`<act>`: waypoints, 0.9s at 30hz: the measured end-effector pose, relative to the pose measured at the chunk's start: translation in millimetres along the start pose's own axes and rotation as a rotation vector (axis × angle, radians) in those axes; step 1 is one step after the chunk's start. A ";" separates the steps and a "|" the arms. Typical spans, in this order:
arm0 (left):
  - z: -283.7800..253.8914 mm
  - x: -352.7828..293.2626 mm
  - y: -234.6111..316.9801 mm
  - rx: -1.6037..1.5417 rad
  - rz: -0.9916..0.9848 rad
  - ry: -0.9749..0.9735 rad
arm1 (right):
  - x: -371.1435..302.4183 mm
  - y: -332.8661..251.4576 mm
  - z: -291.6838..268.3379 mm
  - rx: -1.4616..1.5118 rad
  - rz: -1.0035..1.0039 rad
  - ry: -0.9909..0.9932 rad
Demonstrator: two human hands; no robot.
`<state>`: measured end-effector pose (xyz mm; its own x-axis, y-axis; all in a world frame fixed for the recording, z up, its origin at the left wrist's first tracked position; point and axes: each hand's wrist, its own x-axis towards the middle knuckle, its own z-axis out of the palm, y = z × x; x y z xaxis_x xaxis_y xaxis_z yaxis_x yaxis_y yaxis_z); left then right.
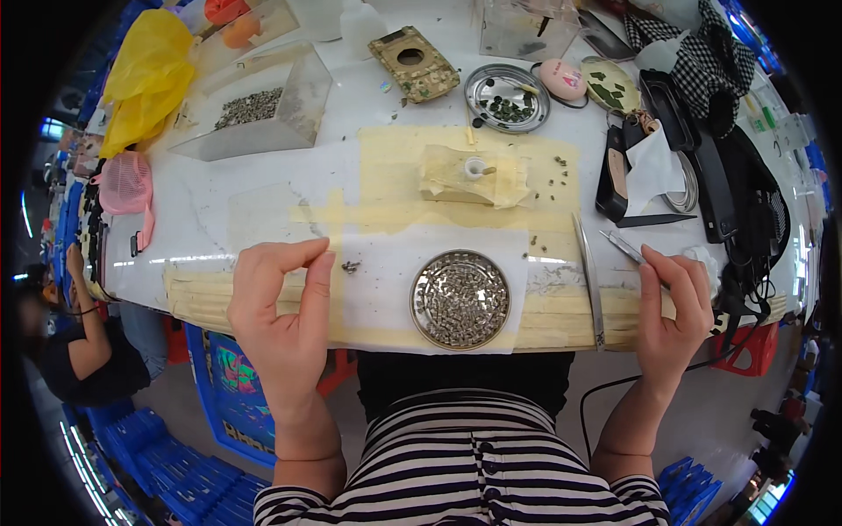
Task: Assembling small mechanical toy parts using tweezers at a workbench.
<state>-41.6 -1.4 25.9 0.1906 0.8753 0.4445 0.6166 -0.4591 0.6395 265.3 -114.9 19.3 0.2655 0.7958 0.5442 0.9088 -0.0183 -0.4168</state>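
Thumb and forefinger of my left hand (281,302) meet in a pinch over the left part of a white sheet (377,307). Anything between those fingertips is too small to make out. A few tiny metal pieces (351,266) lie just beside them. My right hand (675,302) grips metal tweezers (624,247), whose tips point up and left above the table. Between the hands, a round clear dish (414,302) on the sheet holds many small metallic parts (460,307). Farther back stands a yellow-taped block (447,188) with a small white cup (474,167) on top.
A long metal strip (589,280) lies left of my right hand. Behind are a clear bin (303,114) of small parts, a round metal tin (469,96) with green pieces, and a camouflage-patterned box (430,74). Dark-handled tools (611,175) lie at right. Another person (88,351) sits at far left.
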 end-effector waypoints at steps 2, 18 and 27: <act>-5.7 -4.9 -2.7 0.004 -0.013 -0.072 | 1.0 -5.7 0.8 0.003 -0.018 -0.011; 11.6 -8.6 -14.8 -0.059 0.116 -0.062 | 7.4 -71.8 26.7 0.223 -0.170 -0.196; 19.7 -12.5 3.5 -0.467 0.279 -0.068 | 20.3 -109.9 49.7 0.930 0.154 -0.554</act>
<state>-26.7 -11.0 10.2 0.3569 0.7112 0.6056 0.1335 -0.6805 0.7205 154.8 -66.7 40.0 -0.0378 0.9905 0.1325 0.2182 0.1376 -0.9662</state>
